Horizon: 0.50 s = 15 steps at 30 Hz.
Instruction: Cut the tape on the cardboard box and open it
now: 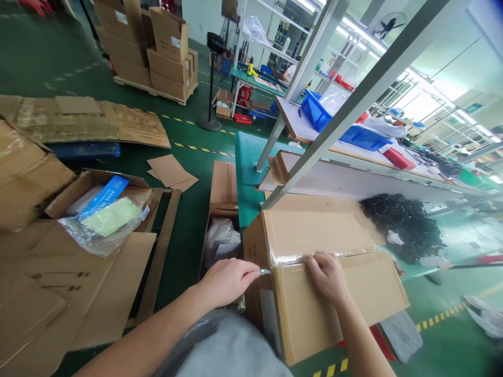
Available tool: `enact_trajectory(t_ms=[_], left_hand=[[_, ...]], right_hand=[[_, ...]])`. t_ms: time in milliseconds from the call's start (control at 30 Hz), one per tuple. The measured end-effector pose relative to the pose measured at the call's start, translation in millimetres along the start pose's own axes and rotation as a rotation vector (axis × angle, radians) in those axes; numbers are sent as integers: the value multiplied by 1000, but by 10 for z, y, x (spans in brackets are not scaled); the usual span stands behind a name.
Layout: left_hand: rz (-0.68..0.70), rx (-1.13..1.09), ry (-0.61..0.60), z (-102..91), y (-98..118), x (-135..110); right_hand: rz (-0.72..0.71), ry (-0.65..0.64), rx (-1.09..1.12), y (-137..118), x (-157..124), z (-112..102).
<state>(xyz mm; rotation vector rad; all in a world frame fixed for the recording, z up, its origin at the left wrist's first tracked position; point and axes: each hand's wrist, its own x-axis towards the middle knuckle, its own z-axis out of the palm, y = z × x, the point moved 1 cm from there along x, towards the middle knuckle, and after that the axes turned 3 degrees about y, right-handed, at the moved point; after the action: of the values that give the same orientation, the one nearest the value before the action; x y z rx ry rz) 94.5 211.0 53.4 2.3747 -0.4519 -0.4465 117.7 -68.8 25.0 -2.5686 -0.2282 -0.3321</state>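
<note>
A large brown cardboard box (pixel 310 303) stands at the table's near end, with clear packing tape (pixel 288 258) along its top seam. My left hand (pixel 228 283) is closed in a pinch on a small shiny blade (pixel 264 272), its tip at the box's left top edge, by the end of the seam. My right hand (pixel 328 275) rests on top of the box, fingers curled over the near flap's edge at the seam. To the right of that hand the seam shows a narrow gap.
Black cables (pixel 404 225) lie heaped behind the box. An open carton (pixel 220 235) with plastic bags is left of the table. Farther left are flattened cardboard (pixel 90 288) and a box (pixel 58 204) with bagged items. A grey post (pixel 334 131) slants above the table.
</note>
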Motion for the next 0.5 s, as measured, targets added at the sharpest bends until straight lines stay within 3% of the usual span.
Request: enact_trajectory(t_ms=[267,500], left_hand=[[-2,-50,78,121,-2,-61],[35,-70,-6,257,126,-155]], right_hand=[[-5,-49,-14,6,34,21],[-14,-41,-13,21,33,21]])
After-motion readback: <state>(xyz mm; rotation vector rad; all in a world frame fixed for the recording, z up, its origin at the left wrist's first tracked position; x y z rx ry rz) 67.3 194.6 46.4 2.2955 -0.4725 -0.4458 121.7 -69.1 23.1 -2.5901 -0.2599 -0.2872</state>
